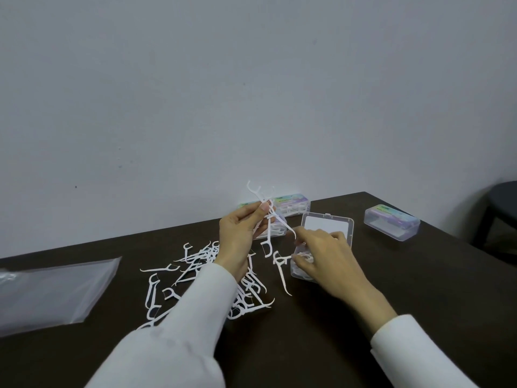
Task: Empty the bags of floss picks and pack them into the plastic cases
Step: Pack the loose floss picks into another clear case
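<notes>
Left hand (237, 236) raised above table (391, 303), pinching several floss picks (267, 217) between thumb and fingers. Right hand (324, 256) reaches palm-down into open case (326, 228); grip hidden. Loose pile (195, 275) below left wrist.

white floss picks (201, 273) on dark brown table (335, 317); clear cases (391, 226), perhaps pastel-striped labels.

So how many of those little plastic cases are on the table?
4, maybe more hidden. An open case sits under the right hand; a closed case lies far right; another stands against the wall; one more shows partly behind the left hand.
</notes>
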`<state>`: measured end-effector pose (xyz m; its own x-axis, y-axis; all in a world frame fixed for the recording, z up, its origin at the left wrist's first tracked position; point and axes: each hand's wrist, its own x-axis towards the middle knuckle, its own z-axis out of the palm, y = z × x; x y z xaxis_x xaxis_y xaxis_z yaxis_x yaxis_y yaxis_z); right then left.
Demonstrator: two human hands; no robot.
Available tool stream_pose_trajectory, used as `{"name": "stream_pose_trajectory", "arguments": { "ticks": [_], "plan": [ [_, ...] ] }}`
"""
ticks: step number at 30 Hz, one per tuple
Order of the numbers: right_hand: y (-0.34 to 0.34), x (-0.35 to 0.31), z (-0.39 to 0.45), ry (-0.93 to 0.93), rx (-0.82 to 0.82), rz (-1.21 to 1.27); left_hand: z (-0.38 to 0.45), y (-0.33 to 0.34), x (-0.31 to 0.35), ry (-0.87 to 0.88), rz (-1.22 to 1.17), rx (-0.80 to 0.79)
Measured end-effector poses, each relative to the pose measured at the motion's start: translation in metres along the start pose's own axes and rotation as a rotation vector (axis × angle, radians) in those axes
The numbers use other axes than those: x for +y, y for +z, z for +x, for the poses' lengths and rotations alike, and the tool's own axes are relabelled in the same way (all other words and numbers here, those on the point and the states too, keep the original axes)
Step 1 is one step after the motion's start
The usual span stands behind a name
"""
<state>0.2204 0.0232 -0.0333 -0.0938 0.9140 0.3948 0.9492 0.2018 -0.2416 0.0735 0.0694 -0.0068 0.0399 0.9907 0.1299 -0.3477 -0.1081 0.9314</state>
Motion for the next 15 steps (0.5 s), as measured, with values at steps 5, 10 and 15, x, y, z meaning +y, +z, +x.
{"name": "stream_pose_trajectory", "arguments": {
  "ticks": [5, 10, 15],
  "plan": [
    [0.0008, 0.0006, 0.004, -0.02, 0.012, 0.015, 0.0016, -0.0016, 0.0012, 0.001, -0.017, 0.003],
    [0.0003, 0.0041, 0.0032, -0.031, -0.027, 0.048, 0.0015, -0.0032, 0.0026, 0.008, 0.0, 0.004],
    [0.003, -0.0042, -0.001, -0.087, -0.02, -0.104, 0.003, -0.0043, 0.0047, -0.001, -0.014, 0.026]
  ]
}}
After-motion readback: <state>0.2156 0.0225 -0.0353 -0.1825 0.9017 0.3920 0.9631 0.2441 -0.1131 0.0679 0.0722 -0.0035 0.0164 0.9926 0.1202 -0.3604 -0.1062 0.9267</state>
